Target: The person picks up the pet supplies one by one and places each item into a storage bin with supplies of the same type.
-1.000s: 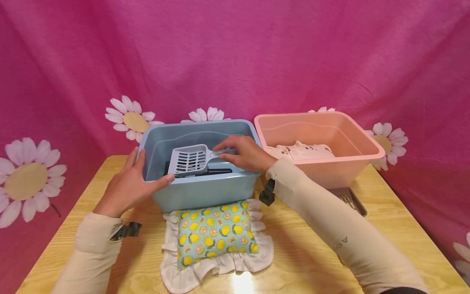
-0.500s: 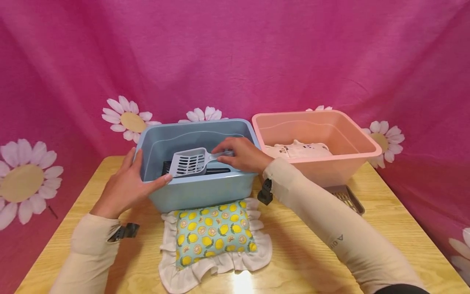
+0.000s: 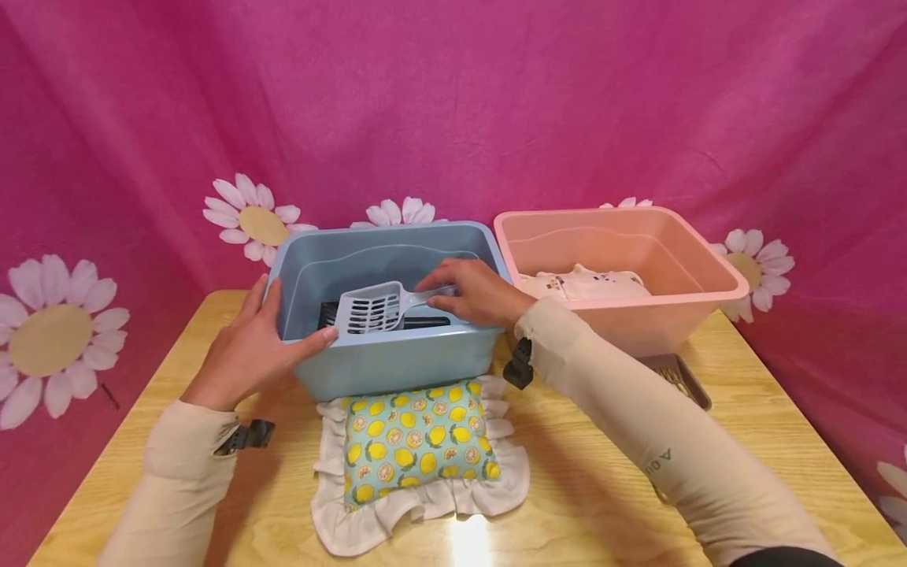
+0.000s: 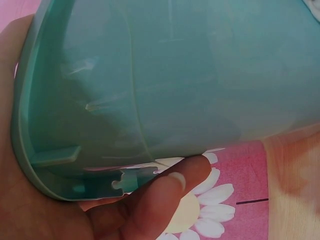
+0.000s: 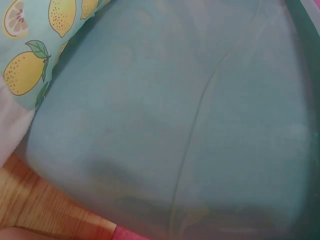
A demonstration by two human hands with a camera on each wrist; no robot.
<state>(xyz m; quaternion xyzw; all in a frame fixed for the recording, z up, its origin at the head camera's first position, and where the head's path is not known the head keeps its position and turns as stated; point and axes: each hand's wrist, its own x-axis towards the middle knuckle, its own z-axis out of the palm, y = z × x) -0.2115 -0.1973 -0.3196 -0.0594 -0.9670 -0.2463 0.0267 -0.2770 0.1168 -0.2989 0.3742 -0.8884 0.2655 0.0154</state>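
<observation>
A grey-blue slotted litter scoop [image 3: 370,309] is held by its handle in my right hand [image 3: 476,291], inside the blue plastic tub [image 3: 397,364]. A black item [image 3: 427,322] lies under the scoop in the tub, mostly hidden. My left hand [image 3: 244,346] rests on the tub's front left corner, fingers spread at the side and thumb along the front rim. In the left wrist view, the thumb [image 4: 160,200] lies by the tub wall [image 4: 190,80]. Only the tub's outside [image 5: 165,115] and part of the pillow show in the right wrist view.
In front of the tub lies a lemon-print pillow [image 3: 421,437] with white ruffles. A pink tub [image 3: 623,315] stands to the right, holding a pale printed cloth item [image 3: 588,285]. Partly hidden beside my right sleeve is a brown slotted item [image 3: 676,379] on the wooden table.
The scoop has shifted slightly to the right relative to the tub and its slotted head has tilted a little. My left hand stays at the corner. The head view has moved slightly.
</observation>
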